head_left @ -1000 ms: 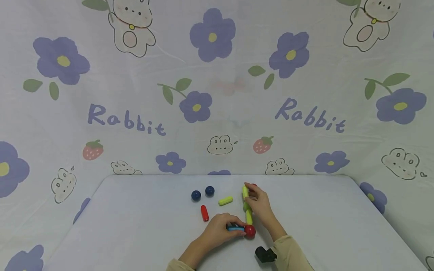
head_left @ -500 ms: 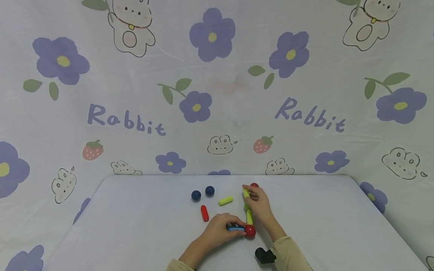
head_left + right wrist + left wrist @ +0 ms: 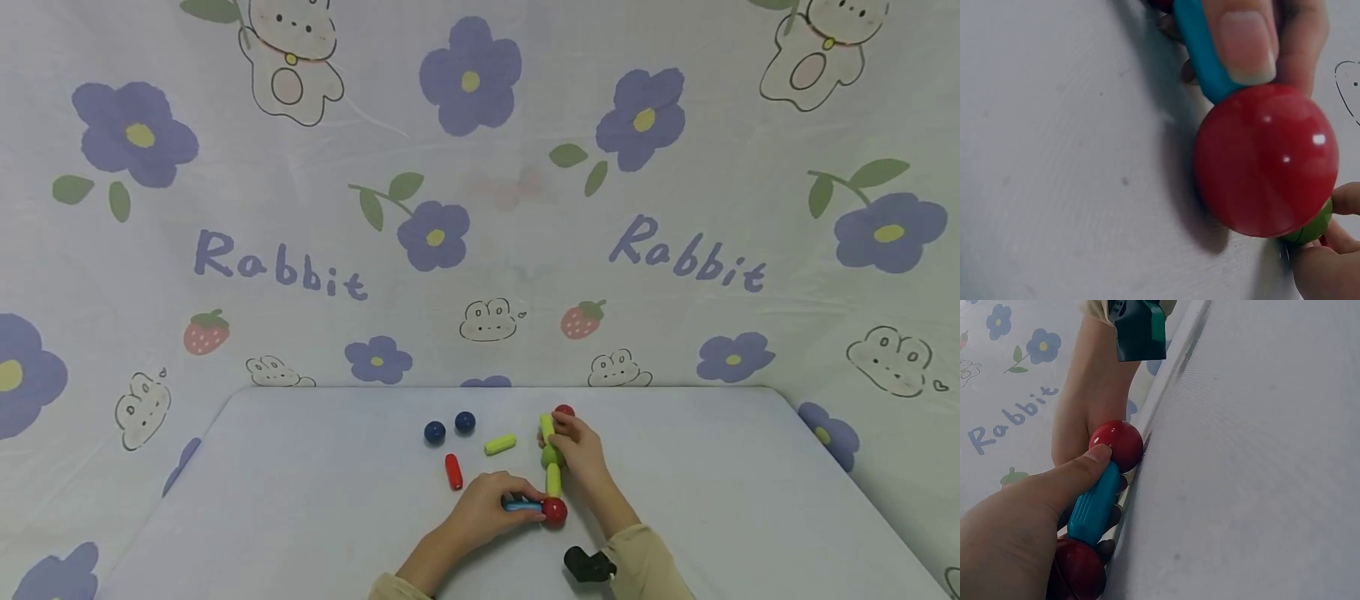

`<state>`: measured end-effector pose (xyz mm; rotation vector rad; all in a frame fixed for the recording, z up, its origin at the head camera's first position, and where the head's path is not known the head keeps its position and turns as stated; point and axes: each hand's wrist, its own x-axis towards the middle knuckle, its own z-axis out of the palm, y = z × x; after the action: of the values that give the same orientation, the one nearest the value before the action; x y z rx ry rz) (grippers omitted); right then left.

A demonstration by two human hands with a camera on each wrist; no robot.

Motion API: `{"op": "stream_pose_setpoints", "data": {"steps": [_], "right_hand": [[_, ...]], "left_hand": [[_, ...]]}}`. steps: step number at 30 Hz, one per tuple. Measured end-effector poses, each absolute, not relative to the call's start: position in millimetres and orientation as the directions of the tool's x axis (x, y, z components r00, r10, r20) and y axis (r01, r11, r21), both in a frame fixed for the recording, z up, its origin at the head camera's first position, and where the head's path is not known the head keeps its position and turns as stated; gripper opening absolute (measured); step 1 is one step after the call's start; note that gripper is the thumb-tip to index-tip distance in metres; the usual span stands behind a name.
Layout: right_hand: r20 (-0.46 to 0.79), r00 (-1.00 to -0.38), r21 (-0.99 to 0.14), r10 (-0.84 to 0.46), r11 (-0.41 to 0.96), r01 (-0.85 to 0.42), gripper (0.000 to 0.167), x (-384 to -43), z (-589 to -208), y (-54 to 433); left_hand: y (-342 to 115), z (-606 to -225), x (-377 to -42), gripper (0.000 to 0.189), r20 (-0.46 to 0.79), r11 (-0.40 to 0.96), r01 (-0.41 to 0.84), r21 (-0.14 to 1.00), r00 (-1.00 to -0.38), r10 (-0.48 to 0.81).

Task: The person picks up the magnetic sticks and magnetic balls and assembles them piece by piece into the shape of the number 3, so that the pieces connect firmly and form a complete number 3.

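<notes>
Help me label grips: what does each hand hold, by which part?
Left hand: blue rod, along its length, thumb beside a red ball. Right hand: far lime rod, near the green ball.

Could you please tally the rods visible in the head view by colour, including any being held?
Yellow-green rods: 3
Blue rod: 1
Red rod: 1
Total: 5

The red ball against the left hand shone glossy, like plastic; the counter below looked smooth, matt.
</notes>
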<state>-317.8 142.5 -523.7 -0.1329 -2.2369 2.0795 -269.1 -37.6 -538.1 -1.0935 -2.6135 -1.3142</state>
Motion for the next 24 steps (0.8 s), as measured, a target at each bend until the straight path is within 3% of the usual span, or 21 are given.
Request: {"op": "stream_pose_setpoints", "data": {"steps": [4, 10, 18, 24], "right_hand": [[-0.067, -0.992, -0.995, 0.106, -0.080, 0.059, 0.041, -317.9, -523.1, 144.9], [-0.098, -0.994, -0.976, 0.048, -0.199, 0.087, 0.043, -318.2, -523.6, 148.0], [-0.122, -0.991, -0.975, 0.055, -0.195, 0.109, 0.042, -320.2, -528.9, 150.3], [-0.109, -0.988, -0.990, 0.111, -0.097, 0.098, 0.040, -320.3, -531.6, 148.9]], "left_hand": [[-37.0, -538.3, -269.5, 0.025, 0.293, 0.412, 0.580, 0.703, -0.764, 0.574], [-37.0, -539.9, -270.8, 0.025, 0.287, 0.417, 0.576, 0.703, -0.766, 0.575], [-37.1, -539.8, -270.7, 0.025, 0.292, 0.416, 0.582, 0.699, -0.763, 0.577], [-37.2, -540.3, -270.3, 0.026, 0.288, 0.420, 0.577, 0.700, -0.766, 0.575]]}}
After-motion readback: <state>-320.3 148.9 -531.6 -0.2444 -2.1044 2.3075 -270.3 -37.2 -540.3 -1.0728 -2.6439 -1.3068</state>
